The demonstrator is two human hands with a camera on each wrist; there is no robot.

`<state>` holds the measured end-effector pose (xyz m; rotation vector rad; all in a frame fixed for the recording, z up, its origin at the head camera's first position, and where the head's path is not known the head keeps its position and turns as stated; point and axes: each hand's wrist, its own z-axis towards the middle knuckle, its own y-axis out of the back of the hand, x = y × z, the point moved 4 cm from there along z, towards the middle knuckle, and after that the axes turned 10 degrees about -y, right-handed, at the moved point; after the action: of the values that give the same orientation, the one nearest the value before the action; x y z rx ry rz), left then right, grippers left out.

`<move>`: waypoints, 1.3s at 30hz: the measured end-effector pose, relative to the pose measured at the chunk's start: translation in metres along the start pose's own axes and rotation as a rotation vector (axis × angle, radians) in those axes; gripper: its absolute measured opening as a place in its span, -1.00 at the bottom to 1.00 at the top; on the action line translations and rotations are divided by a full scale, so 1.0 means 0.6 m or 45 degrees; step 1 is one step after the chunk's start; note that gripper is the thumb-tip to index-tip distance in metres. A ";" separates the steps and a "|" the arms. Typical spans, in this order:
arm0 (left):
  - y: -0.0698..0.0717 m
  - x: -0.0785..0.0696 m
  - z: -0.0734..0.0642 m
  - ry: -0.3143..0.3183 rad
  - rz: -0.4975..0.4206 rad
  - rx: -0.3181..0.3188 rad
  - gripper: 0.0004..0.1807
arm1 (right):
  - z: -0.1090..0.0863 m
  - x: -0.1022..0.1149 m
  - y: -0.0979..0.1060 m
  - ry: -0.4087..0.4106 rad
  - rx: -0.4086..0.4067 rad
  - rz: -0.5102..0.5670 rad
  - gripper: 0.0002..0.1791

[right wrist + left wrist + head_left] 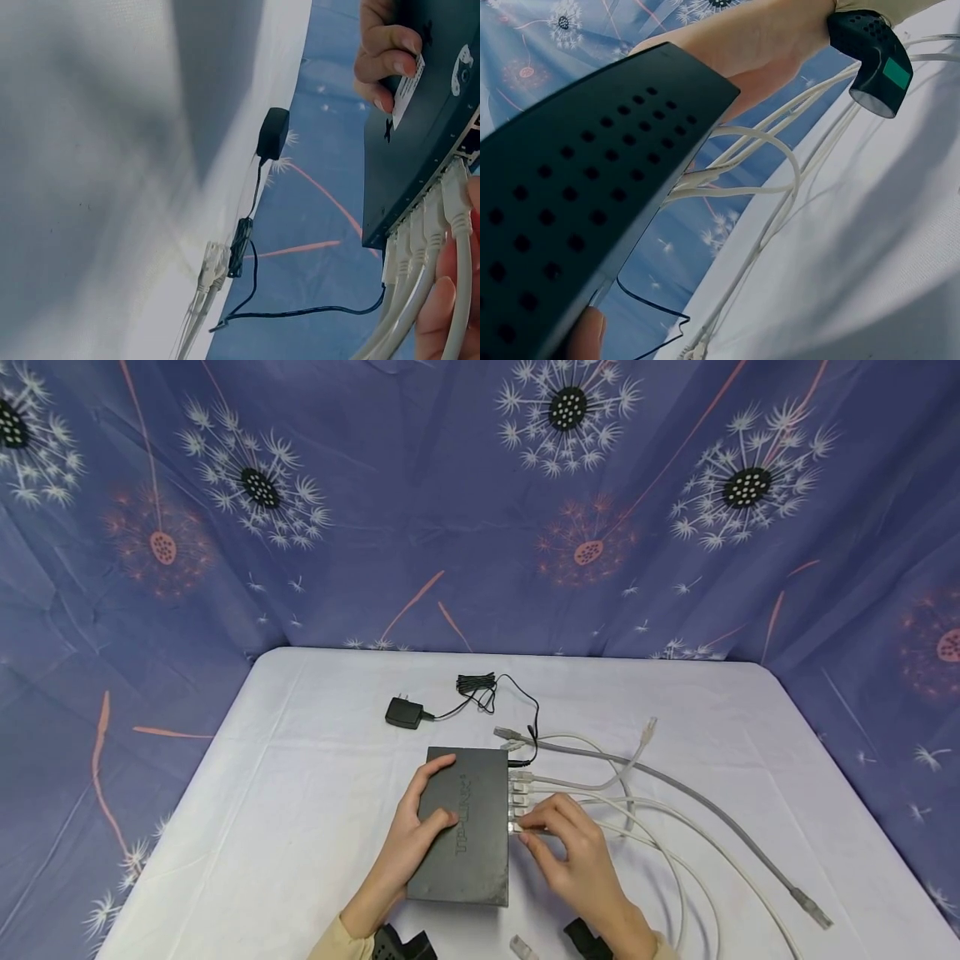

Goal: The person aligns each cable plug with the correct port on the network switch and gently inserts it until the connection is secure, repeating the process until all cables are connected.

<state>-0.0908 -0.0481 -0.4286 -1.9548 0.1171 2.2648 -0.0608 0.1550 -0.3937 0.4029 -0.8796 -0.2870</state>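
Observation:
My left hand [408, 831] grips a dark grey TP-LINK network switch [472, 877], thumb on its top face. In the right wrist view, the fingers [390, 64] of that hand press the underside beside a white label. Several white network cables sit in the ports along the right side. At the port nearest me, my right hand [577, 852] pinches the plug [456, 196] of one cable between thumb and fingers. The plug is at the port opening, in line with the others. From the left wrist, the switch's perforated side [592, 172] hides most of the right hand's fingers.
A black power adapter [405, 713] lies behind the switch, its bundled cord [476, 683] running to the switch's far right corner. A loose grey network cable [738, 832] stretches across the table's right side. Another loose plug [522, 947] lies at the front edge of view.

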 end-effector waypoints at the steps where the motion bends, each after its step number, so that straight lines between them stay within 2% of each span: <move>1: 0.000 0.000 0.000 -0.002 0.001 -0.001 -0.25 | 0.000 -0.001 0.001 -0.016 0.007 0.003 -0.73; 8: 0.001 0.004 0.002 -0.004 0.000 -0.013 -0.25 | 0.004 -0.007 0.013 -0.120 -0.009 -0.068 -0.71; 16: 0.002 0.007 0.001 -0.003 -0.017 -0.016 -0.26 | 0.020 -0.015 0.032 -0.081 -0.036 -0.100 -0.74; 24: 0.003 0.009 0.000 0.007 -0.002 -0.020 -0.26 | 0.036 -0.037 0.056 -0.142 -0.037 -0.175 -0.67; 30: 0.003 0.011 0.000 0.016 0.007 -0.021 -0.26 | 0.045 -0.050 0.073 -0.279 0.001 -0.232 -0.66; 39: 0.002 0.015 0.002 -0.008 -0.010 -0.021 -0.26 | 0.058 -0.067 0.090 -0.510 0.099 -0.182 -0.65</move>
<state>-0.0935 -0.0488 -0.4375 -1.9531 0.0901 2.2740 -0.1084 0.2112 -0.3771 0.4908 -1.2594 -0.4764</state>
